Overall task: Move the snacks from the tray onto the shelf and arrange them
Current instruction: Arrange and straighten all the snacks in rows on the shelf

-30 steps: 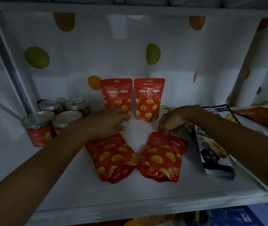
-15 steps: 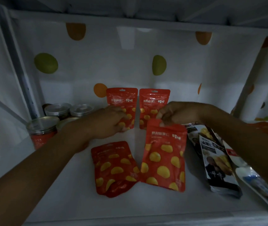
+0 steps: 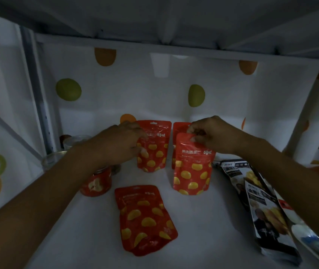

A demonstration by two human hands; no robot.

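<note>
Several red snack pouches with yellow nuts are on the white shelf (image 3: 209,226). My right hand (image 3: 211,135) pinches the top edge of one pouch (image 3: 192,171) and holds it upright in front of another standing pouch (image 3: 178,129), mostly hidden. My left hand (image 3: 120,142) grips the left side of the standing back-left pouch (image 3: 154,150). A further red pouch (image 3: 145,218) lies flat near the shelf front, untouched.
Red cans with clear lids (image 3: 96,183) stand at the left, partly behind my left forearm. Dark snack bags (image 3: 265,210) lie along the right side. A dotted white wall (image 3: 135,90) closes the back, and the shelf above hangs low.
My right hand has lifted the right flat pouch by its top and stood it upright further back. My left hand stays at the back-left pouch. The view has moved closer.
</note>
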